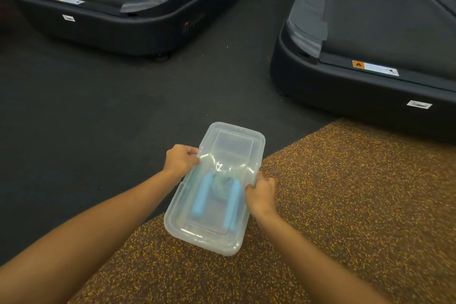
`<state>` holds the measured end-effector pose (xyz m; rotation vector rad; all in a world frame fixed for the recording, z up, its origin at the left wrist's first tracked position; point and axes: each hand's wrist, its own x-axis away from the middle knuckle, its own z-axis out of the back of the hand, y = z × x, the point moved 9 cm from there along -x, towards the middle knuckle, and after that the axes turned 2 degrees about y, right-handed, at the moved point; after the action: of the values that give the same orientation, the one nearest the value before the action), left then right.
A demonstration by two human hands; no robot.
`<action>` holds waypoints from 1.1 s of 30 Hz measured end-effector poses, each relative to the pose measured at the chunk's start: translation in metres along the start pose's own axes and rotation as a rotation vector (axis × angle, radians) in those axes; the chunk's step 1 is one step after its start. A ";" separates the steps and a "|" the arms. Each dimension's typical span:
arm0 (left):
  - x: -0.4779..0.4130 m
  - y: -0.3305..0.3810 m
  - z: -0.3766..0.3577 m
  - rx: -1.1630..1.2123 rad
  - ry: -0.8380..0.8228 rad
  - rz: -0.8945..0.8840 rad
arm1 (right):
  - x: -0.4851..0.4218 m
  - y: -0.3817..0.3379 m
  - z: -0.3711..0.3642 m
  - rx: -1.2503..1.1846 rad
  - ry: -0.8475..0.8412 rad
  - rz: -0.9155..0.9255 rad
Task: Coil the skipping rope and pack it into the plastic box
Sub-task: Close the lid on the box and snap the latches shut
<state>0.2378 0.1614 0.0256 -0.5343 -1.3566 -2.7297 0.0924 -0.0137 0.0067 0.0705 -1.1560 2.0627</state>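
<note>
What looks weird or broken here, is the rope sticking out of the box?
Nothing stands out. The skipping rope lies coiled inside the plastic box between its two blue handles, nothing poking out. The lid sits on top; the left hand and right hand grip the long sides.

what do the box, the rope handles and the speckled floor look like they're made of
Plastic box: translucent plastic, glossy; the contents show through it and light glints off its top.
Rope handles: light blue and matte, perhaps foam or soft plastic; hard to tell through the box.
Speckled floor: looks like rubber-crumb matting, grainy yellow flecks in brown.
</note>
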 end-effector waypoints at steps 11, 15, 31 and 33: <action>0.002 0.006 -0.004 -0.135 0.021 -0.063 | -0.002 0.013 -0.005 -0.010 0.018 -0.065; 0.001 0.010 -0.006 -0.184 0.035 -0.091 | -0.004 0.013 -0.005 0.004 0.018 -0.062; 0.000 0.006 -0.010 -0.204 -0.002 -0.120 | -0.010 0.016 -0.009 -0.047 -0.003 -0.067; 0.000 0.004 -0.011 -0.192 -0.007 -0.117 | -0.013 0.017 -0.011 -0.078 0.005 -0.065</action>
<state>0.2359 0.1501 0.0228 -0.4899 -1.1692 -2.9749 0.0944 -0.0187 -0.0165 0.0641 -1.2142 1.9584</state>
